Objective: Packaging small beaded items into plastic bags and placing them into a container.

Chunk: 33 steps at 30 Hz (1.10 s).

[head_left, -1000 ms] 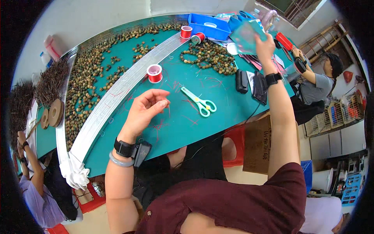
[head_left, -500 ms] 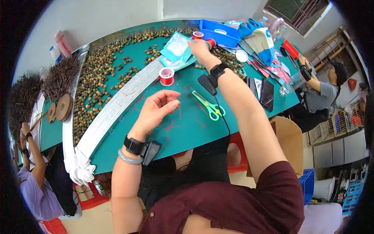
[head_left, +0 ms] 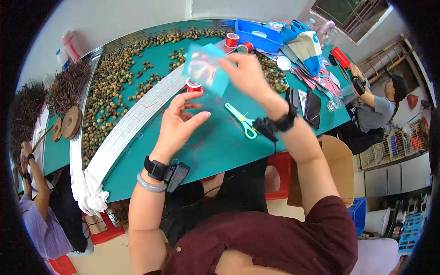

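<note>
My right hand (head_left: 250,78) pinches the edge of a small teal bag (head_left: 201,71) with a shiny clear window, lifted above the green table and blurred by motion. My left hand (head_left: 176,121) is open below it, thumb and fingers apart and nothing between them. Just behind my left fingers stands a spool of red thread (head_left: 195,88), partly covered by the bag. Light green scissors (head_left: 245,121) lie on the table to the right of my left hand. Short bits of red thread are scattered around them.
A long white grooved bead board (head_left: 133,119) curves along the left, with many brown-green beads (head_left: 105,101) beyond it. Farther back are two more red spools (head_left: 232,40) and a blue tray (head_left: 261,41). A dark phone (head_left: 313,110) lies right. People sit at both sides.
My right hand has picked up the teal bag from the pile and brought it nearer and up. My left fingers have spread wider.
</note>
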Available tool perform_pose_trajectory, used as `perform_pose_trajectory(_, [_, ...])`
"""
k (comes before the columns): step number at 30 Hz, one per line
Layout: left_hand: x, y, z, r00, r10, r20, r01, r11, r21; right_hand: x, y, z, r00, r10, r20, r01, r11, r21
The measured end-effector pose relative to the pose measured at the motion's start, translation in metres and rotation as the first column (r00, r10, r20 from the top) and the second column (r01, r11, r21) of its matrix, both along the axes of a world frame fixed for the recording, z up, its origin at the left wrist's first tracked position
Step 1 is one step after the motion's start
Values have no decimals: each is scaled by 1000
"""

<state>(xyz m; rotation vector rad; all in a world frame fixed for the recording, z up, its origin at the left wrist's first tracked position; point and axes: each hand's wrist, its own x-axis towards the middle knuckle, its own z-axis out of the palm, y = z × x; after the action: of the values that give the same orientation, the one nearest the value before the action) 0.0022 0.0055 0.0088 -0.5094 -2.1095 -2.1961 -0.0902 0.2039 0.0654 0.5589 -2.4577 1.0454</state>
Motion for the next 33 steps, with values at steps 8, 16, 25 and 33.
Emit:
perform_pose_trajectory(8, [3,4,-6,998,-66,19,64,995,82,81,-46,-14,972,185,143,-137,947,-292])
perform_pose_trajectory(16, [2,4,-5,994,-108,-30,112,962,250,87,-44,-29,926,137,-353,-132,991,38])
perform_pose_trajectory(25, [2,-1,-3,988,-70,136,26,954,300,92,-42,-29,943,148,-297,-154,988,3])
perform_pose_trajectory(33, [2,-1,-8,996,55,-65,-61,993,-97,104,-32,-22,987,152,-53,-159,971,-181])
